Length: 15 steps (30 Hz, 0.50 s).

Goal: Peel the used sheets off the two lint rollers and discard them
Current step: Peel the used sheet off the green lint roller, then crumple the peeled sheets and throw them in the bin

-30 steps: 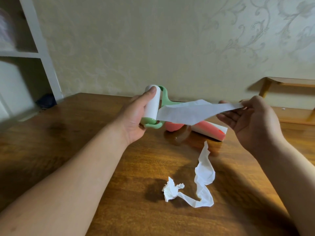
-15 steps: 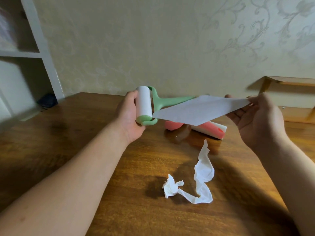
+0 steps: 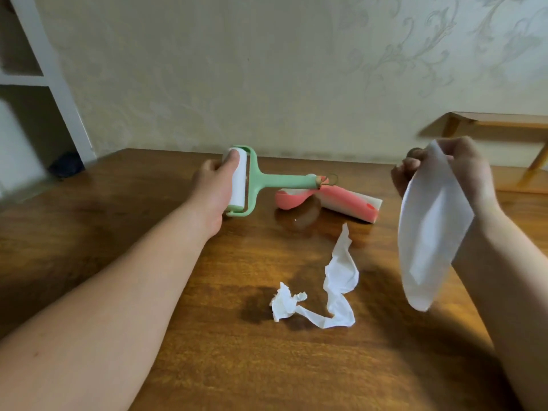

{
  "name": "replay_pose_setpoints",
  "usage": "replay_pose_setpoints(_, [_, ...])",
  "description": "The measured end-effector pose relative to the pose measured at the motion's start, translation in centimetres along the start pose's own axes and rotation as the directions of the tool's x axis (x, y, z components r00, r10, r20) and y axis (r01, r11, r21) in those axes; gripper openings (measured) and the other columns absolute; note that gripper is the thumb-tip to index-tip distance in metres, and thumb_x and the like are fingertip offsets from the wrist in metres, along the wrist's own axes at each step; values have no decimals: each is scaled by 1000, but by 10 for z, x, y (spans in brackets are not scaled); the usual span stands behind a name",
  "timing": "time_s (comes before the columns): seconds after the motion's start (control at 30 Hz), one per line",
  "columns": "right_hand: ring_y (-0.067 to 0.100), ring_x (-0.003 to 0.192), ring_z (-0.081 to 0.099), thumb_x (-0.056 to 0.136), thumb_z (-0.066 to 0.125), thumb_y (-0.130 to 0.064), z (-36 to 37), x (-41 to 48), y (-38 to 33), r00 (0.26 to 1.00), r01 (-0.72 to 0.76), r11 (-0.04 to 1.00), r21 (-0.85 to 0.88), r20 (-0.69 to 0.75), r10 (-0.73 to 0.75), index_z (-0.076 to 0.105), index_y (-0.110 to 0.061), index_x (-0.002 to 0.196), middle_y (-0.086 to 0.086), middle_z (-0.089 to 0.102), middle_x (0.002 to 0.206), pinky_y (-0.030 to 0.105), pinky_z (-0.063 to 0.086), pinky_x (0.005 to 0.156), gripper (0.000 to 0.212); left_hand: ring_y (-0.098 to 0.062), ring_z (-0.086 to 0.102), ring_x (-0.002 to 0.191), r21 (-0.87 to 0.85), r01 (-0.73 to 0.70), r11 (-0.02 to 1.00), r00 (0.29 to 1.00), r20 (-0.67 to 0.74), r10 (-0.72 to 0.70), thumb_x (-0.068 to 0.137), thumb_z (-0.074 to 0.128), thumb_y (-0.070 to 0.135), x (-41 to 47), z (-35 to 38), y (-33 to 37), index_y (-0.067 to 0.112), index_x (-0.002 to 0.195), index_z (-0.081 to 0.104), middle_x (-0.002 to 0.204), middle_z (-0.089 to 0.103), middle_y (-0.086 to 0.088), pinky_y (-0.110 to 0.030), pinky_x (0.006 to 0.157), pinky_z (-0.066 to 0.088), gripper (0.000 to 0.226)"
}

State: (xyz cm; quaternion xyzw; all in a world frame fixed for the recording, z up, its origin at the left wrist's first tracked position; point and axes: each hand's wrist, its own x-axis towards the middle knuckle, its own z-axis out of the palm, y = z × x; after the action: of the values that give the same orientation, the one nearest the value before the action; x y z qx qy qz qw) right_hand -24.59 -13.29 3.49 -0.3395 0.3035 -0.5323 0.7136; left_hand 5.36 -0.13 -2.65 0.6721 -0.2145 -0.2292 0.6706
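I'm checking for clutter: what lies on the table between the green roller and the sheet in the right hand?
In the head view, the pink lint roller lies there; a crumpled used sheet lies nearer the camera.

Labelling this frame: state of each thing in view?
green lint roller: held by its roll, handle pointing right
left hand: grips the green roller's roll
peeled sheet: free of the roller, hanging from the right hand
right hand: pinches the sheet's top
pink lint roller: lying on the table, untouched
crumpled sheet: lying twisted on the table
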Motion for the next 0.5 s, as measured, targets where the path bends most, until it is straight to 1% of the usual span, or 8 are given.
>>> replay_pose_setpoints(0.07, [-1, 51, 62, 115, 46, -15, 3, 2, 0, 997, 79, 990, -115, 24, -76, 48, -23, 90, -11, 62, 51, 6, 44, 67, 27, -28, 71, 101, 156, -53, 986, 998, -22, 58, 103, 57, 67, 2, 1, -5, 22, 129, 58, 119, 69, -8, -38, 77, 59, 52])
replay_pose_setpoints(0.1, [1, 56, 62, 113, 52, -23, 4, 0, 5, 993, 87, 994, -68, 82, -82, 54, -19, 99, -9, 61, 60, 13, 50, 70, 15, -25, 69, 95, 262, -75, 962, 997, -12, 81, 104, 53, 69, 2, 1, -8, 18, 131, 60, 116, 68, -8, -36, 71, 54, 58])
replay_pose_setpoints(0.17, [16, 75, 68, 103, 63, -28, 5, -7, 17, 984, 113, 987, -118, 152, -94, 59, -15, 113, 1, 62, 84, 30, 57, 76, 17, -24, 65, 90, 477, -120, 871, 991, 14, 130, 103, 47, 74, 4, 1, -12, 13, 129, 64, 115, 69, -11, -35, 68, 47, 68])
replay_pose_setpoints(0.2, [19, 84, 71, 100, 64, -27, 6, -9, 21, 982, 129, 969, -210, 165, -95, 62, -13, 115, 4, 65, 93, 35, 60, 80, 20, -28, 66, 96, 541, -144, 829, 987, 23, 156, 102, 45, 77, 4, 1, -14, 13, 130, 66, 120, 70, -14, -38, 74, 50, 73])
replay_pose_setpoints(0.27, [22, 92, 78, 98, 63, -19, 8, -11, 29, 968, 216, 895, -390, 203, -145, 71, -10, 115, 7, 78, 100, 37, 63, 81, 21, -40, 62, 128, 618, -157, 770, 985, 37, 171, 98, 39, 85, 4, 4, -15, 10, 146, 62, 147, 62, -20, -48, 103, 53, 92])
replay_pose_setpoints(0.33, [21, 84, 82, 96, 64, -8, 11, -13, 40, 954, 264, 849, -458, 255, -159, 75, -3, 114, 9, 85, 94, 30, 64, 70, 22, -43, 43, 153, 675, -145, 724, 986, 35, 165, 96, 32, 90, 2, 7, -14, 8, 163, 44, 169, 41, -20, -56, 122, 40, 106])
replay_pose_setpoints(0.43, [13, 76, 81, 97, 68, -1, 15, -22, 61, 900, 337, 758, -559, 427, -86, 68, -4, 107, 4, 86, 89, 25, 60, 64, 10, -40, 30, 159, 735, -187, 651, 951, -30, 308, 101, 34, 82, -9, 7, -8, 12, 168, 34, 173, 31, -17, -57, 126, 29, 97])
replay_pose_setpoints(0.5, [6, 71, 77, 98, 68, 0, 14, -25, 74, 860, 456, 588, -668, 502, -96, 65, -7, 102, -6, 84, 82, 24, 57, 62, 8, -36, 41, 150, 712, -331, 620, 848, -64, 526, 103, 45, 70, -26, 8, 4, 15, 159, 46, 163, 41, -14, -53, 121, 34, 79])
